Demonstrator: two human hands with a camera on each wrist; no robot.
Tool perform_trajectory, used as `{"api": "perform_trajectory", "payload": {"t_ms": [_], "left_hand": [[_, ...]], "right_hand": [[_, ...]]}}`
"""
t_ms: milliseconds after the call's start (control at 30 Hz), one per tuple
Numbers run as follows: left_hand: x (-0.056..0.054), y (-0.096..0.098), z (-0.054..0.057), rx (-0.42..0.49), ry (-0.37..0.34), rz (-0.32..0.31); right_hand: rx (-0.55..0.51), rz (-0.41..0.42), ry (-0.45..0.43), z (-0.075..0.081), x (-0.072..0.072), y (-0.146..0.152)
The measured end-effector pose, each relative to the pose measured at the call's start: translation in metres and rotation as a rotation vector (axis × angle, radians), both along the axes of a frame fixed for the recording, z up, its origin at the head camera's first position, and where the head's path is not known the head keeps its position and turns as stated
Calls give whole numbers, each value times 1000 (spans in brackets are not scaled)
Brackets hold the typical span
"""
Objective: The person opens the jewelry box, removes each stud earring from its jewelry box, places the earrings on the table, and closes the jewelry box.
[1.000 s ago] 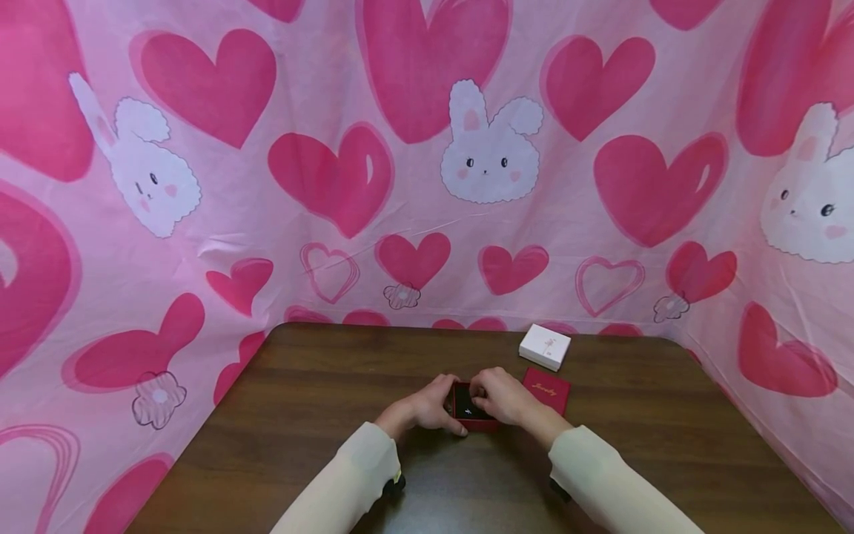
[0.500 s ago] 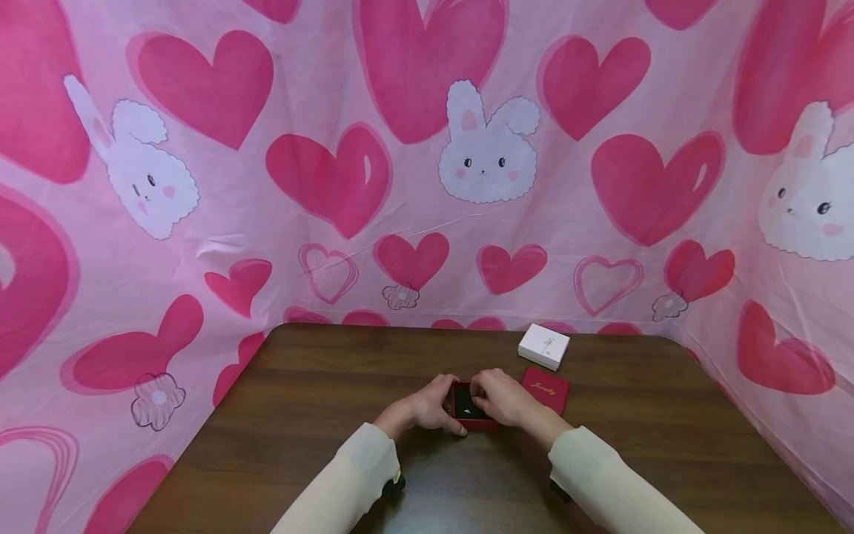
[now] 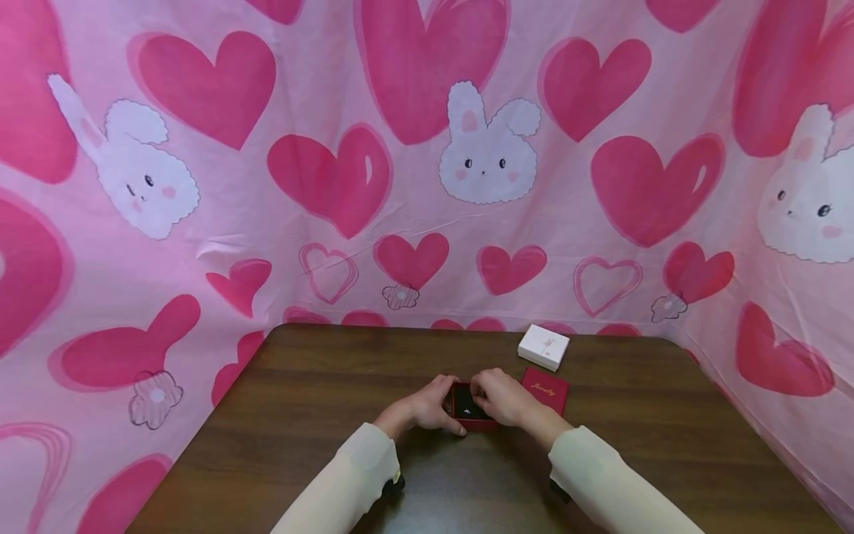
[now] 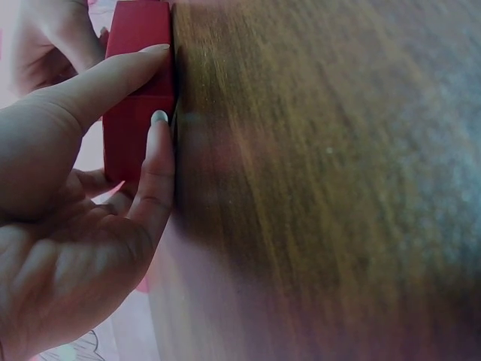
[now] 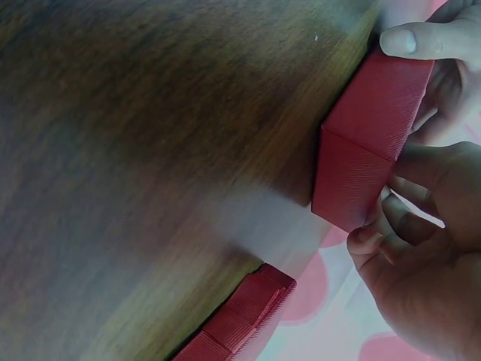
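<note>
Two cream sleeves point(image 3: 340, 482) cross a brown counter point(image 3: 300, 445); the left hand point(image 3: 430, 404) grips a red box point(image 3: 475, 426) by its left side, the right hand point(image 3: 505, 397) curls over its right, any pinch hidden. Beyond, right: a red lid point(image 3: 547, 389), then a white box point(image 3: 543, 346).

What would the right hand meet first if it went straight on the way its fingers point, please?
Probably the black insert in the red box; the right hand curls down over it, though any contact is hidden.
</note>
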State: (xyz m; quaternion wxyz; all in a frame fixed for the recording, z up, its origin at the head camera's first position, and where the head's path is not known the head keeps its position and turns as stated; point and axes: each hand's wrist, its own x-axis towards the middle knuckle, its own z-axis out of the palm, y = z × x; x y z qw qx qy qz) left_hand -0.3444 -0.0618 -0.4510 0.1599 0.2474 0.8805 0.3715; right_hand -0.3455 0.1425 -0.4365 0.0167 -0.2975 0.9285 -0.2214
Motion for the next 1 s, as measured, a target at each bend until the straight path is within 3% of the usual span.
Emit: {"api": "perform_trajectory", "payload": {"t_ms": [500,833,1000], "left_hand": [[-2,-2,-1,-1,11,-6],[-2,0,-2,-1,13,-3],[-2,0,-1,-4,6,1]], "right_hand": [[4,-24,22,1,-1,-2],[-14,3,44,1,-3,4],[-8,21,15,1,-5,5]]}}
